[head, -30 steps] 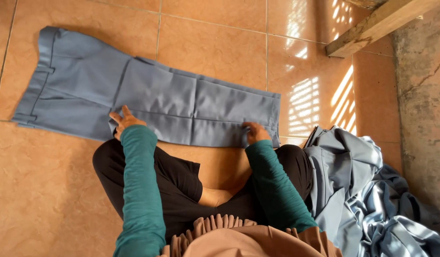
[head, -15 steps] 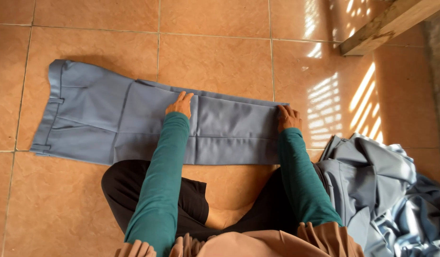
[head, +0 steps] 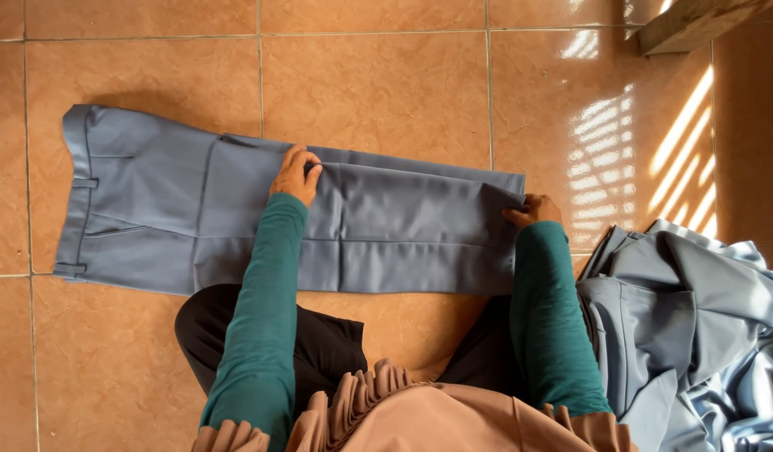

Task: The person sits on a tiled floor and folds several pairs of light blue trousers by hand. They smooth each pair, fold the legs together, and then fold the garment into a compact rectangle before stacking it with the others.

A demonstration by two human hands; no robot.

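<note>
Item: trousers (head: 236, 222), grey-blue, laid flat on the tiled floor (head: 378, 92), waistband to the left, legs stacked and running right.
Handling, as judged: light, soft woven cloth; limp, creases readily, slides easily on glazed tile.
Hold points: hem and far leg edge.
Left hand (head: 296, 174): grip closed, pinching the far edge at mid-leg.
Right hand (head: 533, 209): grip closed on the hem corner.
Adjacent: pile (head: 696, 326) of like cloth, right.

A heap of grey-blue garments (head: 696, 326) lies on the orange tiled floor (head: 369, 92).
</note>
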